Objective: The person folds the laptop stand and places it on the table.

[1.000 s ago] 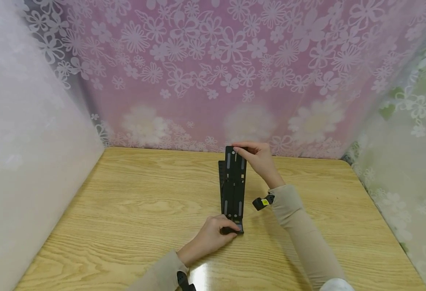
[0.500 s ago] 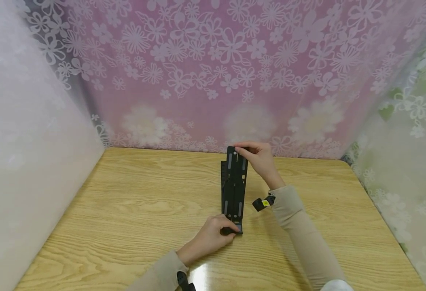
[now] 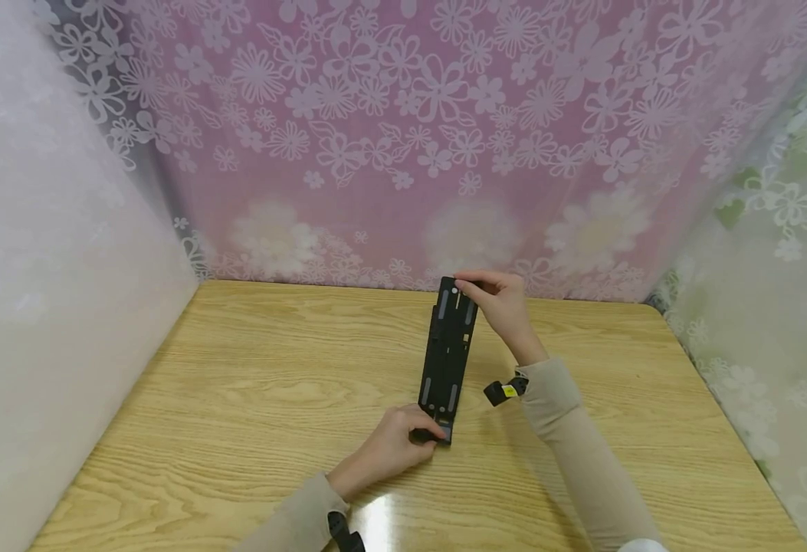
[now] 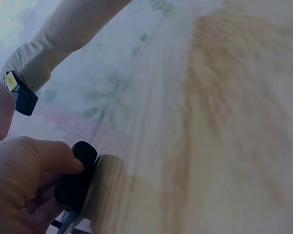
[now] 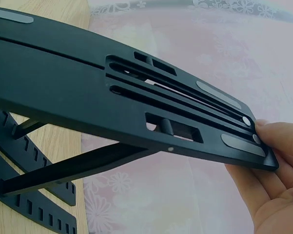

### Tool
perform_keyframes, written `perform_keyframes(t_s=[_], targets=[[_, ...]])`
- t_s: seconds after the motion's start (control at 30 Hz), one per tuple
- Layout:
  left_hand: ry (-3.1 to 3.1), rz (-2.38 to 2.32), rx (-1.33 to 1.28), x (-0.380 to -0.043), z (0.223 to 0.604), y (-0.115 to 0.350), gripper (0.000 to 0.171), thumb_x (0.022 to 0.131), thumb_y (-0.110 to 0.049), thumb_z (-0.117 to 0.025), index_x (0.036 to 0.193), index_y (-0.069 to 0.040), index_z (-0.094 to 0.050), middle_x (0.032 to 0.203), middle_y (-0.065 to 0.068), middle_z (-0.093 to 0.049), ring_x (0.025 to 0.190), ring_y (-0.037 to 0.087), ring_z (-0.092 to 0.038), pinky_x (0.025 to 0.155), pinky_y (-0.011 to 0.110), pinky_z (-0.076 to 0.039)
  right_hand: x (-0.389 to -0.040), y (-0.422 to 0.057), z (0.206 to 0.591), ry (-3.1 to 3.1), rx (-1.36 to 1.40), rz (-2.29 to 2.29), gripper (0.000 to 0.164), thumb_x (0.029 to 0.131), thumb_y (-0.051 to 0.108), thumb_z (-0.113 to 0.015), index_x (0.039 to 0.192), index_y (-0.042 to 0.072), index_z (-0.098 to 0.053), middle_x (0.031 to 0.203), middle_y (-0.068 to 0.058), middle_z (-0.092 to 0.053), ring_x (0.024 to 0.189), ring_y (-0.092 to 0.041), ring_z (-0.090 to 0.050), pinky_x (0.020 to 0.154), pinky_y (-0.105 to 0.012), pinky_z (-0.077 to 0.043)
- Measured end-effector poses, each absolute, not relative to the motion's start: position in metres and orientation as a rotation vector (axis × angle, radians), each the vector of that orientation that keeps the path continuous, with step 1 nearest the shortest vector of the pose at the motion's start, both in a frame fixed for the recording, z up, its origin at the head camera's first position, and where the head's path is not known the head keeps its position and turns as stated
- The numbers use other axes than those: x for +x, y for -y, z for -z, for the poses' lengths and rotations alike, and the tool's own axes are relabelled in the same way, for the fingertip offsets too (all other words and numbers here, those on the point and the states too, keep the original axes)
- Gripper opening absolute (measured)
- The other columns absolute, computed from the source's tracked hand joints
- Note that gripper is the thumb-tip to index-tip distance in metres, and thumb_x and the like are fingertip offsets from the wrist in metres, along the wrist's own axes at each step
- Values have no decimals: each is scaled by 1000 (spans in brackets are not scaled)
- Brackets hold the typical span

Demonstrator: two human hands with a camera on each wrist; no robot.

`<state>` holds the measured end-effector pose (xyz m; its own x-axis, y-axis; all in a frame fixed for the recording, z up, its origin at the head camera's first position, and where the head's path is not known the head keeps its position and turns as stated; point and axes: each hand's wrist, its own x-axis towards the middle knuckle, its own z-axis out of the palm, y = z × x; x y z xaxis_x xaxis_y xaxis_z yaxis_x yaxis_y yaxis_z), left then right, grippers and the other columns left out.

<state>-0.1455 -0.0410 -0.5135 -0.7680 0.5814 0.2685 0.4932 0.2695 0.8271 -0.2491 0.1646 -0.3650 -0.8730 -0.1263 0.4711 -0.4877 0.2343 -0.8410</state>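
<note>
A black folding laptop stand (image 3: 447, 349) stands on the wooden table, its long top plate sloping up toward the back. My left hand (image 3: 392, 445) pinches the front lip at its low end; in the left wrist view the thumb presses on that black lip (image 4: 74, 187). At the raised far end my right hand (image 3: 503, 307) pinches the plate's edge between thumb and fingers. The right wrist view shows the plate (image 5: 58, 73) with grey pads and slots, propped by a strut (image 5: 78, 165) over notched base bars (image 5: 39, 209). The two halves of the stand lie close together.
The wooden table (image 3: 272, 383) reaches back to a pink flowered curtain (image 3: 375, 192). A pale sheet (image 3: 65, 268) borders the left side, and a white-green flowered curtain (image 3: 775, 307) the right.
The stand has turned so its raised end swings right and its low end slightly left. Both hands moved along with it, keeping their grip. Less of the notched base shows at the left.
</note>
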Motion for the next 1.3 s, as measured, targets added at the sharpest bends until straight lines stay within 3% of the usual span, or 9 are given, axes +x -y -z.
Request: perform_keyframes(t_s=[0.47,0.7,0.97,1.07,1.3], targets=[[-2418,-1542,1026,-154,516,53,25,79,7,-74,92,-12,-80,91,-9,-73,82,3,-59,63,19,-49,-237,-167,361,2208,475,-1631,17,91,-4,-67,106,-11,-72,107,-28,-69,90,-23,-69,76,-20,-54],[-2414,-1557,1041,-155,516,57,22,79,7,-75,91,-11,-80,92,-5,-73,86,4,-61,67,20,-51,-253,-180,386,2188,443,-1597,18,92,6,-70,108,-1,-75,107,-19,-72,89,-7,-68,76,-19,-54],[-2436,-1549,1083,-154,516,56,15,81,3,-78,91,-9,-79,93,-5,-73,88,6,-59,73,21,-50,-234,-172,362,2227,408,-1588,18,91,-4,-67,108,-11,-71,107,-27,-69,92,-26,-70,75,-17,-54],[-2458,-1553,1101,-154,517,56,14,80,1,-80,91,-8,-79,93,-4,-73,87,6,-58,71,20,-50,-235,-173,364,2233,412,-1573,18,92,-5,-66,108,-11,-71,107,-27,-69,91,-27,-70,75,-17,-54],[-2462,-1535,1129,-155,519,57,15,81,-1,-80,93,-9,-80,93,-3,-74,85,6,-57,71,20,-49,-251,-183,386,2225,410,-1596,20,92,5,-70,110,-2,-74,109,-20,-71,89,-8,-69,76,-18,-54]])
